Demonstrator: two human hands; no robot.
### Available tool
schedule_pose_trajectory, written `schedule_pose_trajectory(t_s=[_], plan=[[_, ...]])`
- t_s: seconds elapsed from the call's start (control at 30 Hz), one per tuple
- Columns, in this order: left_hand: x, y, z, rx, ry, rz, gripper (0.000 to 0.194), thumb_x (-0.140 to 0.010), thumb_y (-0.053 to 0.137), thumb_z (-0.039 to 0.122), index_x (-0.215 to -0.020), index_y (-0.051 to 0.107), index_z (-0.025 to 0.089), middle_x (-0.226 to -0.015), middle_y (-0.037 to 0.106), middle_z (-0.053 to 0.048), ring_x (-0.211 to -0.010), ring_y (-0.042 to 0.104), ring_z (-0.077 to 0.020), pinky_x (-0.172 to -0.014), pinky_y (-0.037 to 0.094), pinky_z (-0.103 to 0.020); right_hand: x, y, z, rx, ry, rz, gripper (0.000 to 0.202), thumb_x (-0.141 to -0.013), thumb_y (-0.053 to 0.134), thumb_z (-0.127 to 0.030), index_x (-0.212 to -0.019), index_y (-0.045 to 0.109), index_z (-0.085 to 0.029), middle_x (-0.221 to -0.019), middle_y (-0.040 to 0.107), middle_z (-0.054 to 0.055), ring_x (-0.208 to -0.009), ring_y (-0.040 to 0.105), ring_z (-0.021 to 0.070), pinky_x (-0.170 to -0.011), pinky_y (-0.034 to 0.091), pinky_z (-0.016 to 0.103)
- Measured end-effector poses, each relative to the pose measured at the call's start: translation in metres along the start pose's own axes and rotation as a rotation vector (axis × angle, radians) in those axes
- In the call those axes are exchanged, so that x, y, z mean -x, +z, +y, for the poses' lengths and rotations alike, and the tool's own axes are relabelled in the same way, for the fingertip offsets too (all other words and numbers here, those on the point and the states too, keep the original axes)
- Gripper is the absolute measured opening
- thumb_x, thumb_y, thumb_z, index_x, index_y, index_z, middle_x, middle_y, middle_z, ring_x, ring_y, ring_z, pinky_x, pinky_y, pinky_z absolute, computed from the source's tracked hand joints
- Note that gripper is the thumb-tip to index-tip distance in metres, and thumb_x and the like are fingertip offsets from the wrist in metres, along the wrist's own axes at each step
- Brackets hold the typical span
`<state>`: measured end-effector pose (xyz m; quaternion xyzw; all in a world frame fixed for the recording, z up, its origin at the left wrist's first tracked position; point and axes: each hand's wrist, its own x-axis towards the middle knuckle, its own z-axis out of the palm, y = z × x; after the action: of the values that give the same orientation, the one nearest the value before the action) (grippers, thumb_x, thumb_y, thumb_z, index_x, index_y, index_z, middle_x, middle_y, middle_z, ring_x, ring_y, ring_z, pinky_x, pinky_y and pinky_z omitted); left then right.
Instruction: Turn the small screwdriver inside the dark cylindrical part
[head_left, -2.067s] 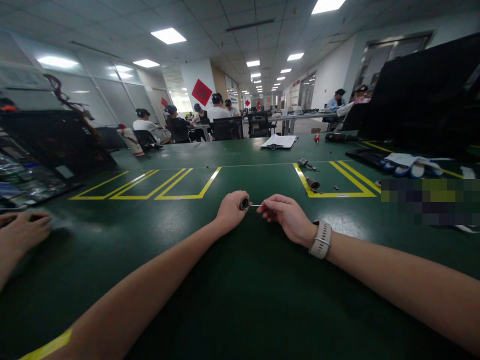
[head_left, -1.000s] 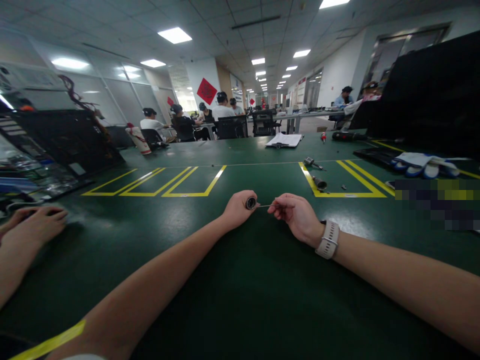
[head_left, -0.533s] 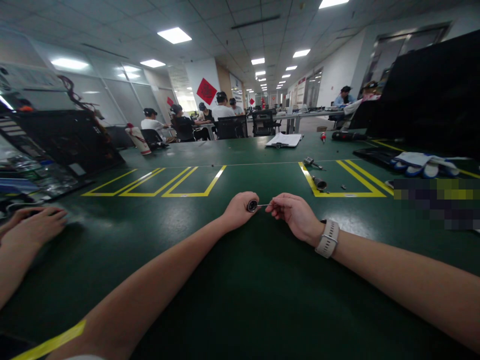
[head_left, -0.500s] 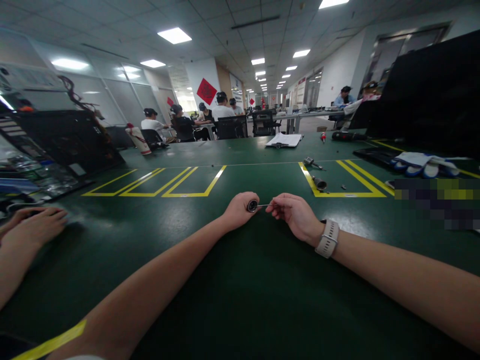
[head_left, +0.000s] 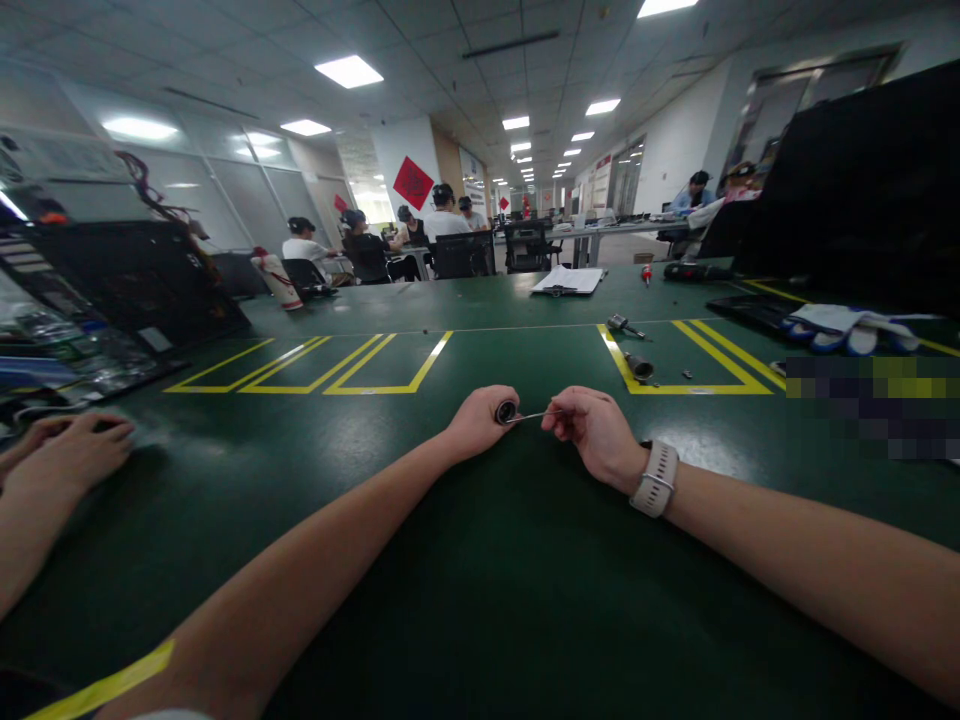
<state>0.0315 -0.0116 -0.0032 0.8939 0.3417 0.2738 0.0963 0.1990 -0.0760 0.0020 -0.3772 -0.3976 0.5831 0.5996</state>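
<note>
My left hand (head_left: 481,420) is wrapped round a small dark metal cylinder (head_left: 505,411), its round open end turned toward me. Between the fingertips of my right hand (head_left: 592,428) is pinched a thin metal rod (head_left: 532,416). The rod's far end reaches the lower edge of the cylinder's mouth; whether it touches is too small to tell. Beyond my right hand, a cup-shaped metal part (head_left: 640,368) lies on its side inside a yellow tape outline. Behind that lies a metal part with a shaft (head_left: 624,326).
Another person's hands (head_left: 75,450) rest on the green table (head_left: 480,600) at far left. A clipboard with papers (head_left: 570,280), a power drill (head_left: 697,272) and white-and-blue gloves (head_left: 851,328) lie toward the back and right. A large black panel (head_left: 862,190) stands at right.
My right hand has shifted slightly right, and more of the rod shows. Its far end now sits lower at the cylinder's mouth. The cylinder has turned slightly in my left hand.
</note>
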Motion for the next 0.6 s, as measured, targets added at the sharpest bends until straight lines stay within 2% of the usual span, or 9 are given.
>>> schedule_pose_trajectory(t_s=[0.37,0.6], plan=[[0.0008,-0.0011,0.0013,-0.085,0.025,-0.023,0.010,-0.073,0.055,0.023,-0.068,0.051,0.016,-0.064,0.050,0.002,-0.061,0.046,-0.0116,-0.057,0.034,-0.023,0.0008,-0.0011,0.0010,0.030,-0.107,0.066,0.012,-0.064,0.054,-0.022,-0.053,0.053,-0.017,-0.044,0.055,-0.002,-0.042,0.044,0.0094,-0.043,0.030,0.023],[0.0003,0.0003,0.0000,-0.091,-0.010,-0.018,0.012,-0.074,0.057,0.025,-0.070,0.050,0.017,-0.066,0.051,0.002,-0.063,0.047,-0.0122,-0.058,0.035,-0.024,0.0049,0.0000,-0.0023,0.187,-0.124,0.092,0.021,-0.069,0.053,-0.023,-0.049,0.050,-0.017,-0.041,0.047,-0.004,-0.041,0.041,0.0083,-0.043,0.028,0.023]])
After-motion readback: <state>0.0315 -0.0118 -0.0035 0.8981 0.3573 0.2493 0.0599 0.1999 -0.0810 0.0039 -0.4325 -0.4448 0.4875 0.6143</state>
